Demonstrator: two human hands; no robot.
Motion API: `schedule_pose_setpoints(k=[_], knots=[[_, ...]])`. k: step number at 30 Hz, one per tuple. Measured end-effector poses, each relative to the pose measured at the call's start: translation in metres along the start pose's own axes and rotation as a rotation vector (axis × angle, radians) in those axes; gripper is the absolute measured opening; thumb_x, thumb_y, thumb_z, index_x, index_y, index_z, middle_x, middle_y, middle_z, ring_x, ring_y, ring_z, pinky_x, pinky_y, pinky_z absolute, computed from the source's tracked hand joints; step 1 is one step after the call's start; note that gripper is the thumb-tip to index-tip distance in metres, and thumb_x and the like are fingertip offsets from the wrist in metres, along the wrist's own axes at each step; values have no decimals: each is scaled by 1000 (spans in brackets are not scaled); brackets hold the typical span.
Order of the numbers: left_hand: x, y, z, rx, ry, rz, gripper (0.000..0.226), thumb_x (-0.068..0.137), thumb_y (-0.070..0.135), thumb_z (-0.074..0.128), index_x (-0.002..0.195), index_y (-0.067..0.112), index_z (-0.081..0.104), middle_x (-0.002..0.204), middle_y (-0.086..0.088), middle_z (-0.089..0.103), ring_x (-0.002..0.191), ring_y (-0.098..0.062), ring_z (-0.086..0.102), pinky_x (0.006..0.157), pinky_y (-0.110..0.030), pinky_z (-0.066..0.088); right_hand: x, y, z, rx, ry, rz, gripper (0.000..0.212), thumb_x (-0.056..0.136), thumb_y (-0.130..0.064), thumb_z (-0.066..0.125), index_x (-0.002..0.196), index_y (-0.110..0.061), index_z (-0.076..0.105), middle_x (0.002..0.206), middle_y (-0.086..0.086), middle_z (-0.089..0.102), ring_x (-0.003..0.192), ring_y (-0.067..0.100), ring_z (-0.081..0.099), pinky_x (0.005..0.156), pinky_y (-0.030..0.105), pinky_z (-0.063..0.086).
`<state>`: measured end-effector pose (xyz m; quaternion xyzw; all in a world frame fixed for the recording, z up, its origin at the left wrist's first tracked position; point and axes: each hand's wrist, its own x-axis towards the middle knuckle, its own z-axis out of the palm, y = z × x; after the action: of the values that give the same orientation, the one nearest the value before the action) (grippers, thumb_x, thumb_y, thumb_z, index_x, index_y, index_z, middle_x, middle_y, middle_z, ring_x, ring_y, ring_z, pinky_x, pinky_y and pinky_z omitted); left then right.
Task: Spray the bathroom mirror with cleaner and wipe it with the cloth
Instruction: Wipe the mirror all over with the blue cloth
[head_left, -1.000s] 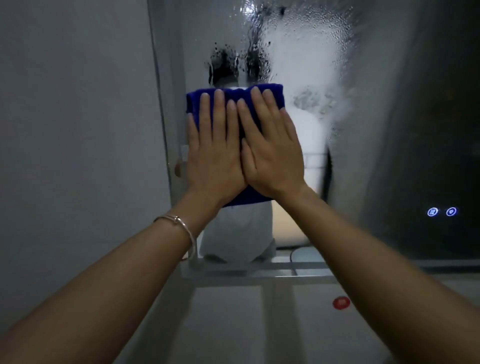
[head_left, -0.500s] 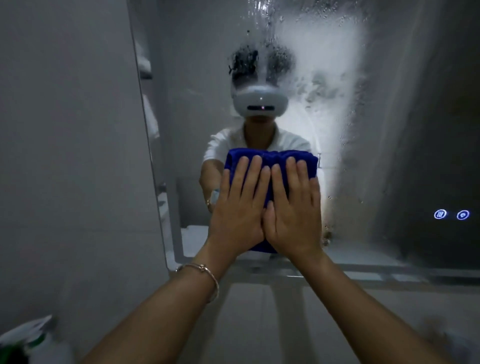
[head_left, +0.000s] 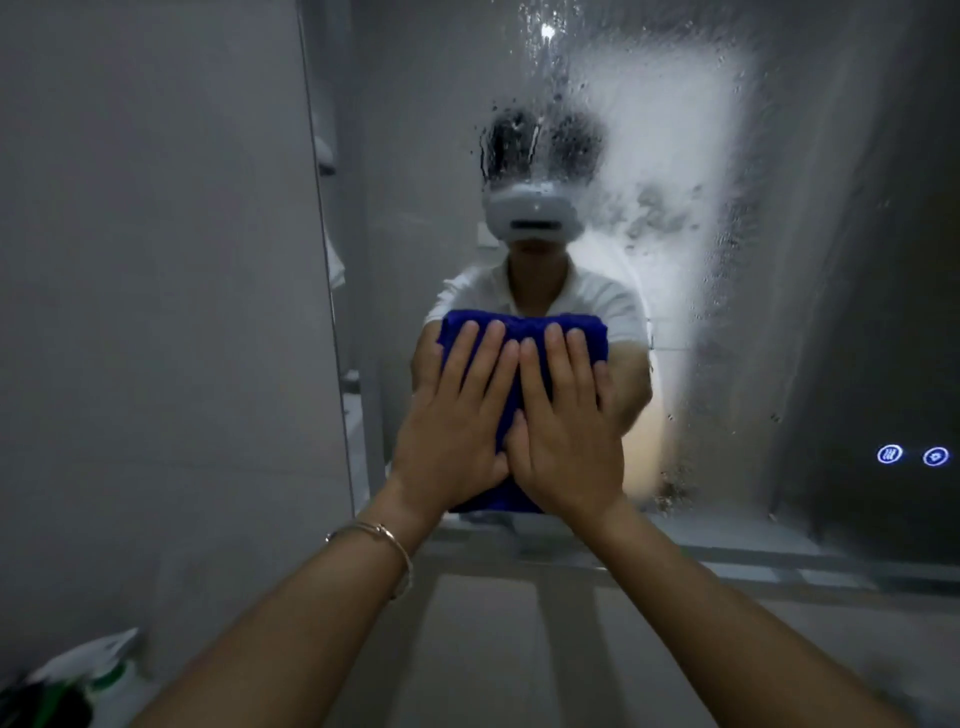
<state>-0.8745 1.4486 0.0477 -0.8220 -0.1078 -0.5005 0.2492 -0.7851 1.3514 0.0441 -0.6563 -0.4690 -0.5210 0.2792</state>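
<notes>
1. A folded, deep-blue, nubby cloth is pressed flat against the lower part of the large, wall-mounted bathroom mirror, just above its bottom edge and near its left edge.
2. The left hand and the right hand are laid side by side on it. The fingers are stretched straight and slightly spread, and nothing is curled round; the cloth is pinned by the palms, not gripped.
3. This flat, two-handed hold is judged to spread pressure over the whole pad, so that a broad strip is cleared at each pass.
4. The glass is seen to be wet. A white, frothy film of cleaner is spread over the upper middle, with beads and runs above it; the area round the cloth, where the reflection is sharper, looks wiped.
5. Wiping is judged to be under way, with most of the froth not yet reached.
6. A white-and-green spray bottle, blurred, is seen at the bottom-left corner, well apart from the hands.
</notes>
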Motion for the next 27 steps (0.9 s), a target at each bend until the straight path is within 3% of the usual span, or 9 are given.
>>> schedule_pose_setpoints(k=[2, 5, 8, 12, 19, 25, 27], knots=[[28, -31, -14, -14, 26, -69, 71, 90, 34, 43, 147, 5, 13, 154, -16, 13, 144, -30, 3, 117, -49, 7, 48, -10, -2, 14, 48, -40, 61, 88, -26, 39, 145, -8, 32, 153, 15, 27, 143, 25, 18, 117, 41, 11], [47, -57, -25, -25, 57, -74, 67, 93, 33, 42, 146, 3, 15, 154, -18, 14, 143, -33, 7, 117, -49, 6, 85, -23, 0, 24, 77, -17, 61, 87, -26, 39, 145, -8, 35, 152, 15, 31, 143, 27, 22, 116, 44, 17], [23, -49, -14, -28, 76, -100, 65, 94, 32, 40, 146, 3, 14, 154, -18, 12, 143, -34, 6, 117, -50, 7, 57, -31, 9, 28, 89, 0, 60, 87, -25, 40, 145, -9, 34, 153, 13, 26, 143, 25, 19, 117, 43, 16], [-30, -30, 0, 19, -32, -99, 70, 92, 36, 40, 147, 7, 8, 154, -16, 8, 143, -34, 4, 117, -50, 5, 6, -42, 18, 11, 36, -11, 61, 87, -26, 42, 145, -10, 31, 153, 12, 24, 146, 21, 10, 119, 40, 8], [60, -77, -38, -37, 23, -122, 66, 93, 33, 39, 148, 4, 16, 155, -17, 13, 144, -33, 6, 116, -50, 7, 108, -43, -4, 105, 100, 35, 62, 82, -25, 39, 142, -7, 41, 150, 17, 35, 141, 28, 24, 114, 41, 14], [-10, -46, -9, -30, -10, -99, 72, 91, 34, 36, 149, 9, 0, 155, -14, 6, 143, -33, 6, 115, -53, 11, 30, -45, 12, 53, 38, -1, 61, 85, -25, 42, 143, -9, 36, 152, 14, 30, 142, 26, 21, 117, 40, 11], [-20, -44, -9, -16, -36, -87, 72, 91, 36, 35, 148, 8, 3, 155, -15, 7, 143, -33, 6, 114, -53, 11, 20, -44, 12, 53, 10, -23, 62, 84, -26, 41, 144, -10, 32, 151, 14, 30, 142, 26, 21, 118, 39, 9]])
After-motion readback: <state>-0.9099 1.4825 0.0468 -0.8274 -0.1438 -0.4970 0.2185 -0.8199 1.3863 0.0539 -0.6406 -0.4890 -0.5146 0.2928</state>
